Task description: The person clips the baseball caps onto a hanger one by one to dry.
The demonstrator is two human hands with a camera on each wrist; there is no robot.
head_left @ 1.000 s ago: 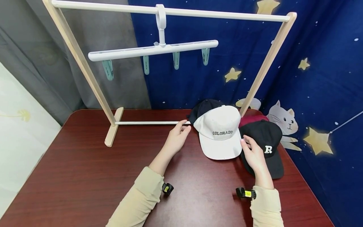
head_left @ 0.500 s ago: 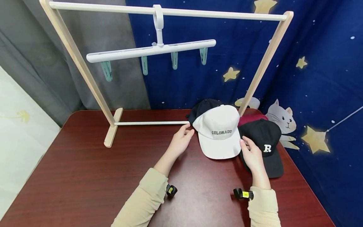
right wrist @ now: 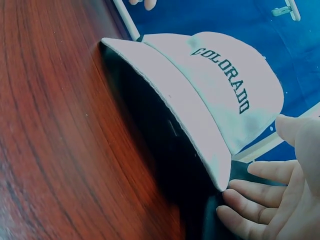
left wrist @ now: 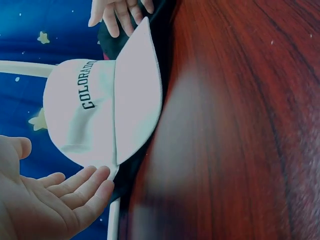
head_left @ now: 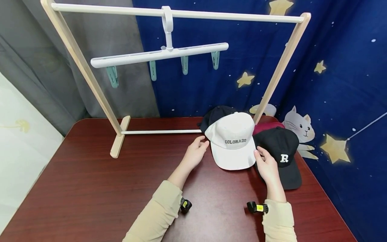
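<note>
A white cap (head_left: pixel 235 141) lettered COLORADO lies brim forward at the right of the table. My left hand (head_left: pixel 195 153) is at its left side, fingers relaxed and holding nothing. In the left wrist view those fingertips (left wrist: pixel 102 172) come up to the cap's lower edge; whether they touch is unclear. On the other side my right hand (head_left: pixel 267 166) has loosely bent fingers close to the brim's right edge, with the thumb apart from the cap. Under that hand is a black cap (head_left: pixel 279 143) with a white R. A dark cap (head_left: pixel 216 116) is partly hidden behind the white one.
A wooden rack (head_left: pixel 80 62) stands over the table (head_left: pixel 90 188). From its top bar hangs a white hanger (head_left: pixel 160 54) with several teal clips (head_left: pixel 184 65). A dark red item (head_left: pixel 266 126) shows behind the black cap. Curtains hang behind.
My left hand has moved slightly right and toward me, along the white cap's left side. The right hand has stayed near the brim. The caps lie as before, while the view has shifted a little.
</note>
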